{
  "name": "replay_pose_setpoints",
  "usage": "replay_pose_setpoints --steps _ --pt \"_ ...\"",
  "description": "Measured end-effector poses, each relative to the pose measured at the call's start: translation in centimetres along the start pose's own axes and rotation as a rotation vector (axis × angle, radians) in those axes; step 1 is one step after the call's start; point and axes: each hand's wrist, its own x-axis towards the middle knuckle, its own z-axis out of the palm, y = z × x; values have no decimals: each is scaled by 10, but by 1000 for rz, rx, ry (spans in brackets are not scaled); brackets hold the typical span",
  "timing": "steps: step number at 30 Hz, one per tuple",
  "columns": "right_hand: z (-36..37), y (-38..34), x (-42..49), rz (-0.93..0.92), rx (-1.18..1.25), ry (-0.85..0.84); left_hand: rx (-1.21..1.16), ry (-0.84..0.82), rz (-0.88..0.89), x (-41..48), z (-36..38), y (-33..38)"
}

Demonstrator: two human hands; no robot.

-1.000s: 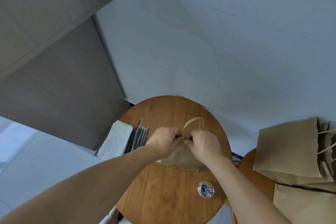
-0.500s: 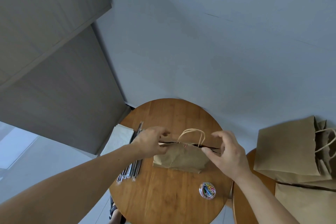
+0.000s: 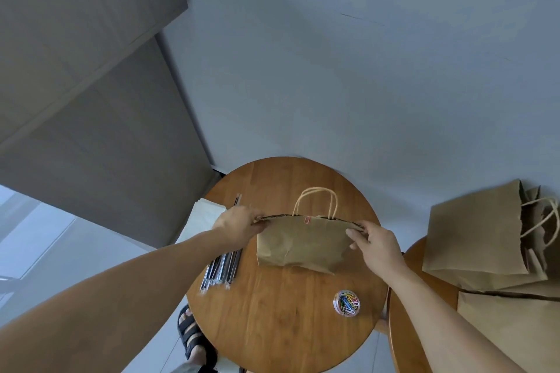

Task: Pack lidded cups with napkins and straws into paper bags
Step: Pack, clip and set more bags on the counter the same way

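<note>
Centre frame, on the round table (image 3: pixel 272 312): paper bag (image 3: pixel 300 244) stands with its mouth pressed flat and a red clip (image 3: pixel 307 219) at mid-edge. The left hand (image 3: pixel 239 225) pinches its left top corner, the right hand (image 3: pixel 377 244) the right one. This bag looks near done, though its contents are hidden and no cup is in view. Straws (image 3: pixel 222 269) and napkins (image 3: pixel 209 215) lie left of it and more bags (image 3: pixel 475 233) are heaped at the right edge, so further packing likely remains.
</note>
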Motion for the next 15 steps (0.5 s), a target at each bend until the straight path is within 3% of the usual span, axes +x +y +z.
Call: replay_pose_setpoints --steps 7,11,15 --pt "-12 -49 -14 -18 350 218 -458 126 61 -31 -36 5" --pt "-26 -100 -25 -81 410 360 -722 211 101 -57 -73 11" --pt "-34 -159 -42 -156 427 483 -823 335 136 -89 -109 6"
